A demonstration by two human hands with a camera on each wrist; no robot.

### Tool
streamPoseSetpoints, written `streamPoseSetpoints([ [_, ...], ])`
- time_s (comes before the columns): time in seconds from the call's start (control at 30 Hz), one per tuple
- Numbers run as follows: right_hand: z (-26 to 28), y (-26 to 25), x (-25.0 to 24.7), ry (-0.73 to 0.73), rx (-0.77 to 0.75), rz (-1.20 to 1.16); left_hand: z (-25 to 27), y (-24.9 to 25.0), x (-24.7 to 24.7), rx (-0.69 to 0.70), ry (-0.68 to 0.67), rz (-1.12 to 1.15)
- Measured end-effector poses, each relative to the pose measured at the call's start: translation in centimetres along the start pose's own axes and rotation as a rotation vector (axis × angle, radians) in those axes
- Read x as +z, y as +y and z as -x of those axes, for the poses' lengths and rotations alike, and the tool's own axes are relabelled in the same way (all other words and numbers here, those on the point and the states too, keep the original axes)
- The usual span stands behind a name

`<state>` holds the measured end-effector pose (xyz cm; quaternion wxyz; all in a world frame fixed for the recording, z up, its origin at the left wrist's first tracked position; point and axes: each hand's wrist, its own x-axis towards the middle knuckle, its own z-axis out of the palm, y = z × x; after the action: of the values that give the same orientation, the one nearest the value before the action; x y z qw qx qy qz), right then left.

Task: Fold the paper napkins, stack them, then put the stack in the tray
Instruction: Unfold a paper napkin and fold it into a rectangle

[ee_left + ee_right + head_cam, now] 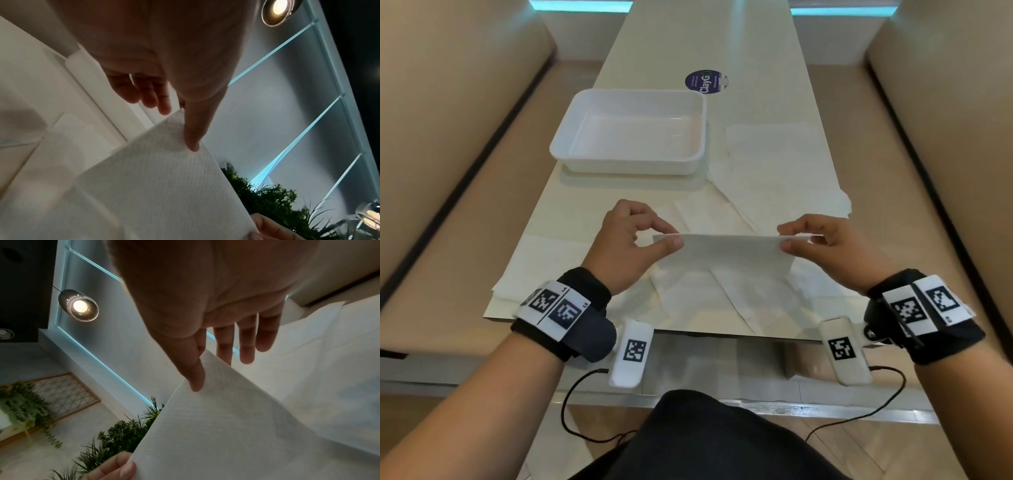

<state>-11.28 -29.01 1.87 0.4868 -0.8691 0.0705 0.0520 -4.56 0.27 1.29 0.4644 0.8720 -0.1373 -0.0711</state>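
A white paper napkin (726, 251) is lifted off the table near its front edge, its upper edge stretched level between both hands. My left hand (654, 236) pinches the napkin's left top corner between thumb and forefinger. My right hand (789, 236) pinches the right top corner the same way. In the left wrist view the thumb presses on the textured napkin (154, 178); in the right wrist view the thumb holds the napkin (236, 418) while the other fingers (246, 344) hang loose behind. The white tray (571, 137) stands empty beyond the left hand.
Several unfolded napkins (774, 178) lie spread on the cream table (688, 41), right of the tray and under my hands. A round purple sticker (705, 81) sits behind the tray. Beige bench seats flank the table on both sides.
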Motion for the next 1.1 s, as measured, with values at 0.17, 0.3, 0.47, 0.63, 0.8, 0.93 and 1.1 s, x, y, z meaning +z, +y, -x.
streamPoseSetpoints([
  [0.17,-0.3,-0.2,-0.3,0.001,0.036,-0.265,-0.5,0.0,0.4,-0.144,-0.044,0.38],
  [0.3,-1.6,1.3,0.4,0.051,0.126,-0.07,-1.0,-1.1,2.6,-0.251,-0.015,0.333],
  [0.47,-2.1,2.4,1.6,0.01,0.278,0.196,-1.9,-3.0,5.0,-0.241,-0.062,-0.092],
  [0.63,-1.5,1.9,2.8,0.113,0.21,0.536,-1.5,-2.5,5.7,-0.142,-0.009,-0.353],
  [0.8,-0.5,0.0,6.7,-0.066,-0.118,0.736,0.1,-0.9,8.0,0.213,-0.232,-0.567],
  [0.93,0.1,1.6,9.1,-0.34,-0.012,0.848,1.3,-2.1,10.3,0.138,-0.53,-0.734],
  [1.1,0.5,3.8,7.9,-0.307,0.039,0.819,1.5,-3.5,8.7,0.041,-0.55,-0.813],
])
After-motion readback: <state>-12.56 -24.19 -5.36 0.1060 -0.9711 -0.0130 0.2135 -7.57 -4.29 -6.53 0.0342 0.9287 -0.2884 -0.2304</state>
